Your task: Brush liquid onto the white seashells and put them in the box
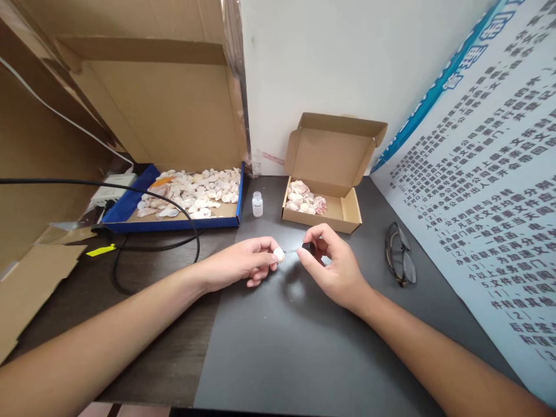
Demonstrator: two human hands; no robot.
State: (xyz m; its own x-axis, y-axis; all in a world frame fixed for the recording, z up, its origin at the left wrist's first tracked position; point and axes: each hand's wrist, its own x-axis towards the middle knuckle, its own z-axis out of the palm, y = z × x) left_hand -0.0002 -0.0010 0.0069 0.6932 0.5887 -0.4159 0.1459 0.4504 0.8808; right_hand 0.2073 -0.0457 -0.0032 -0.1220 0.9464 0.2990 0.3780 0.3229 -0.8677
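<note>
My left hand (pixel 243 263) pinches a small white seashell (pixel 278 254) above the dark mat (pixel 282 347). My right hand (pixel 334 266) grips a small brush by its black cap (pixel 308 248), with the thin tip touching the shell. A small open clear bottle (pixel 258 204) stands just beyond my hands. At the back left, a blue-edged tray (pixel 174 223) holds several pale shells (pixel 191 194). A small open cardboard box (pixel 324 191) to the right of the bottle holds several pinkish shells (pixel 304 200).
Folded glasses (pixel 400 255) lie on the mat at the right. A printed poster (pixel 486 191) leans along the right side. Large cardboard sheets (pixel 143 98) stand at the back left. A black cable (pixel 130 197) loops across the left of the table.
</note>
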